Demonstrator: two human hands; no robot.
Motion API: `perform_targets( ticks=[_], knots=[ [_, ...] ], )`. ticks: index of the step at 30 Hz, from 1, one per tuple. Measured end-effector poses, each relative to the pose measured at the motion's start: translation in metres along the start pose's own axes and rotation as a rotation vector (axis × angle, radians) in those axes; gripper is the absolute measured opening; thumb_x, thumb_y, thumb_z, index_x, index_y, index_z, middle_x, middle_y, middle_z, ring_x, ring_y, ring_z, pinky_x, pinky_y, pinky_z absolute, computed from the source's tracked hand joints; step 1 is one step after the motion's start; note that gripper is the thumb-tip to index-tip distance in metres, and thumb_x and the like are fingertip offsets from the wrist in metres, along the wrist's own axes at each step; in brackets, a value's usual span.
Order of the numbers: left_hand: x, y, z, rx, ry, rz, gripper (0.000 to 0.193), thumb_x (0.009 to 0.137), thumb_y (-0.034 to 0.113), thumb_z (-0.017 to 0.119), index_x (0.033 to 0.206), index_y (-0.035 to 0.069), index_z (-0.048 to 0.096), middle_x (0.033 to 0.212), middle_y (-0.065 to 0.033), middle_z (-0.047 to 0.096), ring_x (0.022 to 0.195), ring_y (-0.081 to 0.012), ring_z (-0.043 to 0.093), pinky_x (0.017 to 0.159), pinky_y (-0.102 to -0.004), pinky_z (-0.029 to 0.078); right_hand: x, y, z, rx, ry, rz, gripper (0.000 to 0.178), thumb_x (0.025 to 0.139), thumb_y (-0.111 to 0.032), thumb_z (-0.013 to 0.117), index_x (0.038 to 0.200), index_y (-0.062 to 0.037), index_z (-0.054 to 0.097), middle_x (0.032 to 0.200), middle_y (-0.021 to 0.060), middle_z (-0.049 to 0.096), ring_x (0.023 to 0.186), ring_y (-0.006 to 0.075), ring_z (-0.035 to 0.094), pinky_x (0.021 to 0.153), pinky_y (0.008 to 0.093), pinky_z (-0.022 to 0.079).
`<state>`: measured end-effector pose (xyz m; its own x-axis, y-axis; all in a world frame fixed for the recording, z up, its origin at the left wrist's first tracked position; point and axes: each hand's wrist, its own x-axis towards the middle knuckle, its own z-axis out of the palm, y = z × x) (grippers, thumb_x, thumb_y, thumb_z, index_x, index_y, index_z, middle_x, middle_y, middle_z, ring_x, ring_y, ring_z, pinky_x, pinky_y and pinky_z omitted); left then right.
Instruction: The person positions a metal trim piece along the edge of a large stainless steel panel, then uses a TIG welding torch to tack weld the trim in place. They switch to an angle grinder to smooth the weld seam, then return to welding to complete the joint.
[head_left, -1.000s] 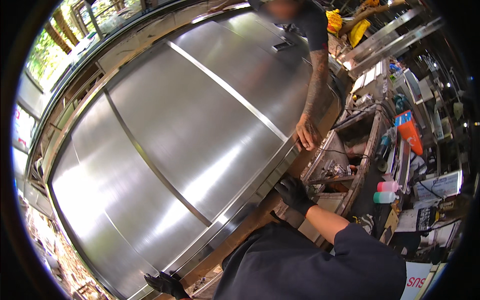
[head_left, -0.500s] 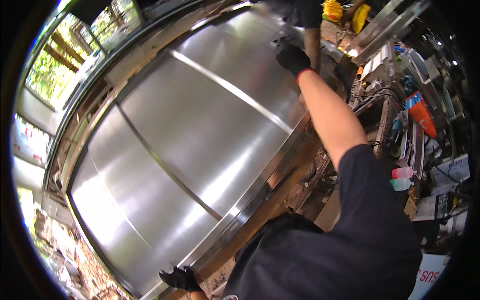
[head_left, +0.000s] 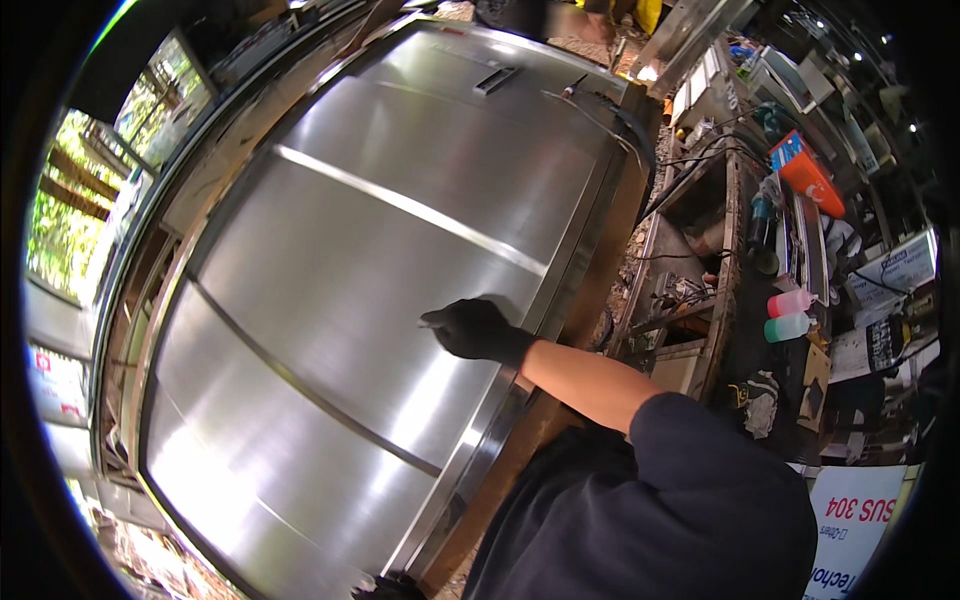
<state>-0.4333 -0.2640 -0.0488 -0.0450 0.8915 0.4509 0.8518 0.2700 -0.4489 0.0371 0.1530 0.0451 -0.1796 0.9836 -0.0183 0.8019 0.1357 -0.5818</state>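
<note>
The large metal panel (head_left: 340, 290) lies directly in front of the person and fills the middle of the view. It is of silvery sheet with a fine brushed grain, and the light makes soft white streaks on it. Two narrow strips run across the surface: a bright strip (head_left: 410, 207) and, nearer to the left end, a darker strip (head_left: 310, 385). A smooth, shiny rim (head_left: 470, 440) borders the side close to the person, and just beside it runs a brown, matt board (head_left: 590, 310).

The right hand (head_left: 475, 330), in a black cloth-like glove, is above the panel, between the two strips. Its grip is drawn together, with the fingers bent and their tips toward the left; whether something small is inside, or whether the glove touches the metal, I cannot tell. The left hand (head_left: 392, 588), also gloved in black, is at the near rim, cut by the lower edge of the picture, so the state of its grip I cannot tell.

On the far part of the panel rests a small oblong metal piece (head_left: 495, 80). To the right stand a rough-edged wooden frame (head_left: 722, 320), an orange and blue box (head_left: 808, 178), and two translucent plastic bottles, a pink bottle (head_left: 789, 303) and a green bottle (head_left: 786, 328).
</note>
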Motion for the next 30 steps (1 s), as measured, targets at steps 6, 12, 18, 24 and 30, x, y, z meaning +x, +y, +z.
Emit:
perform_targets(
  ticks=[6,12,18,24,30],
  knots=[
    [-0.012,-0.005,-0.003,0.071,-0.141,-0.286,0.048,0.102,0.041,0.054,0.140,0.012,0.053,0.140,-0.0336,0.053,0.129,-0.0516,0.052,0.103,-0.0616,0.045,0.026,0.188,-0.135,-0.144,0.542,0.078,0.029,0.090,-0.027,0.066,0.112,-0.0102,0.075,0.103,0.0177,0.074,0.096,0.0375,0.071,0.087,0.0492,0.057],
    [0.035,0.051,-0.033,0.164,-0.155,-0.503,0.049,0.103,0.036,0.053,0.143,0.007,0.050,0.144,-0.0298,0.051,0.132,-0.0452,0.051,0.105,-0.0552,0.044,0.121,0.348,-0.267,-0.555,0.635,0.183,0.017,0.086,-0.019,0.067,0.097,-0.0106,0.076,0.097,0.0176,0.072,0.092,0.0391,0.069,0.079,0.0478,0.056],
    [0.111,0.095,-0.089,0.194,0.040,-0.581,0.051,0.104,0.032,0.051,0.147,0.003,0.046,0.147,-0.0259,0.049,0.135,-0.0388,0.049,0.108,-0.0488,0.043,0.191,0.471,-0.261,-0.841,0.380,0.472,0.014,0.083,-0.020,0.066,0.078,-0.0115,0.077,0.081,0.0134,0.074,0.082,0.0358,0.073,0.074,0.0515,0.054],
    [0.278,0.212,-0.116,-0.935,0.033,-0.570,0.047,0.106,0.023,0.046,0.147,0.000,0.046,0.149,-0.0218,0.049,0.131,-0.0268,0.055,0.102,-0.0398,0.049,0.182,0.443,-0.308,-0.716,0.460,0.359,0.019,0.085,-0.020,0.062,0.091,-0.0127,0.079,0.099,0.0148,0.075,0.098,0.0353,0.070,0.087,0.0550,0.050],
    [0.429,0.423,-0.177,-1.690,-1.523,-0.057,0.065,0.106,0.042,0.050,0.155,0.000,0.040,0.083,-0.0098,0.068,0.080,-0.0186,0.064,0.078,-0.0322,0.050,0.193,0.521,-0.363,-0.602,0.215,0.430,0.042,0.089,-0.037,0.058,0.119,-0.0138,0.074,0.128,0.0187,0.068,0.130,0.0395,0.055,0.115,0.0555,0.034]
  ],
)
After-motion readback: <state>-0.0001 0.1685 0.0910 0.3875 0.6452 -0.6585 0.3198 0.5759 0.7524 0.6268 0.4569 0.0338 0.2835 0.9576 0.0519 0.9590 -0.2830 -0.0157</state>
